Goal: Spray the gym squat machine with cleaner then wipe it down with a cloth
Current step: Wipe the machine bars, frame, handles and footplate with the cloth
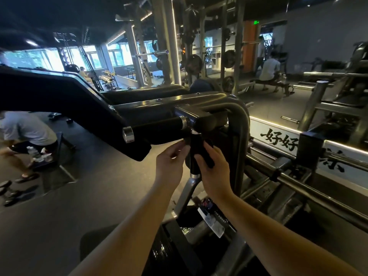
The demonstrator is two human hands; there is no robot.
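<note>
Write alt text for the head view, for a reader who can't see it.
Both bare hands work at a short vertical black grip under the squat machine's grey frame: the right hand wraps what looks like a dark cloth round it, the left hand touches its top. A seated person shows beyond.

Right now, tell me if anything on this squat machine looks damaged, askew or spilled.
Nothing stands out. The vertical handle hangs straight; the right hand holds a dark cloth against it, the left hand touches its side. No spill or damage shows. The frame label is too blurred to judge.
</note>
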